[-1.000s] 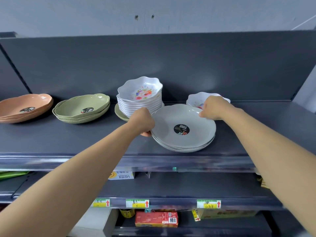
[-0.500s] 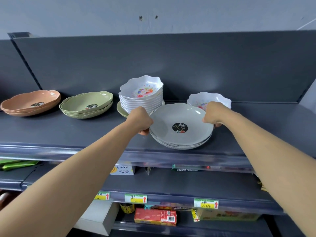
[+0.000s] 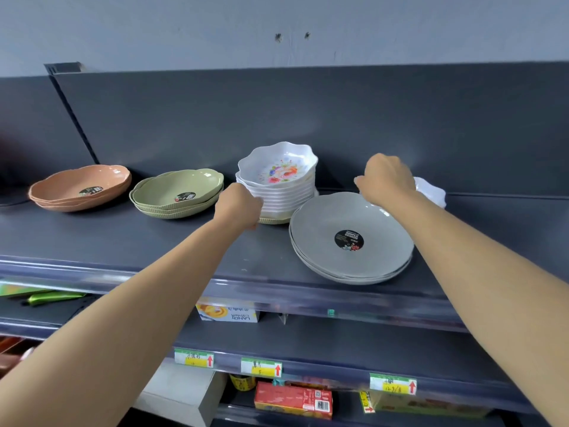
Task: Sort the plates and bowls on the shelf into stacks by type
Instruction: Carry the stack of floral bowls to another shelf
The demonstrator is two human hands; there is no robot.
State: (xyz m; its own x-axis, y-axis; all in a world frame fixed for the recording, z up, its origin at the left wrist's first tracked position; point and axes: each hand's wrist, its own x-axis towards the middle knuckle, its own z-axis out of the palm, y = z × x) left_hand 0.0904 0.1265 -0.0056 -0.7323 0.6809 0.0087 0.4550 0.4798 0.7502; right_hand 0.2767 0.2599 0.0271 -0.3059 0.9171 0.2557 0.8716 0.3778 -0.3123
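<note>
Dark shelf (image 3: 123,241) w/ grey plate stack (image 3: 323,223), pale wall (image 3: 184,32) behind

Below, yellow price tags (image 3: 261,366), a red box (image 3: 292,399), a white carton (image 3: 228,313)

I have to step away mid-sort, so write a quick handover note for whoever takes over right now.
Left grip: curled at the rim of the lone green plate under the white floral bowl stack; hold unclear.
Right grip: over the far rim of the grey plates, beside the stray floral bowl; hold unclear.
Done: orange stack, green stack, grey plates stacked.
Left: green plate to green stack; stray bowl onto floral stack.
</note>
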